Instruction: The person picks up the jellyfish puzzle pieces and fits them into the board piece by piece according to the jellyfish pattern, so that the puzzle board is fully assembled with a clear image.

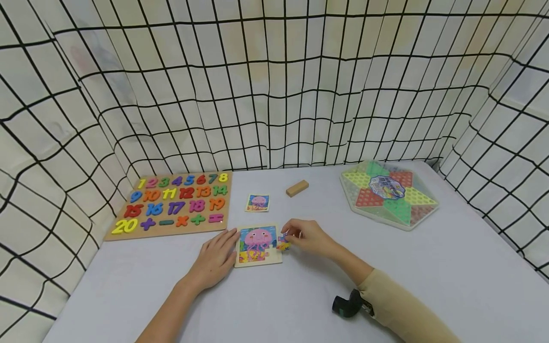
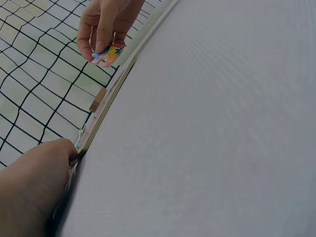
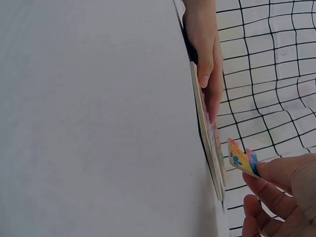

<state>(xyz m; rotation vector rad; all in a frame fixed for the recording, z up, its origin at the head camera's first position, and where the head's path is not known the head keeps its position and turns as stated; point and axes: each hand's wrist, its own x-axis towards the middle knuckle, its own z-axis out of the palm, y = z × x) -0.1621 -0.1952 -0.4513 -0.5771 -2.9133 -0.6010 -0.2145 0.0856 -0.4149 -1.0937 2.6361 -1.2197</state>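
Observation:
A square wooden jigsaw puzzle with a pink jellyfish picture lies on the white table; a bare wood gap shows at its lower right. My left hand rests along the puzzle's left edge with its fingers straight, fingertips on the frame. Between thumb and fingers, my right hand pinches a jigsaw piece, coloured yellow, blue and pink. That piece is raised above the table, just off the puzzle's right side. In the left wrist view the pinched piece hangs below the right fingertips.
Behind the puzzle lie a small jellyfish picture card and a wooden block. A number board sits at left, a hexagonal Chinese checkers board at right. Black netting borders the table. A black device is by the right sleeve.

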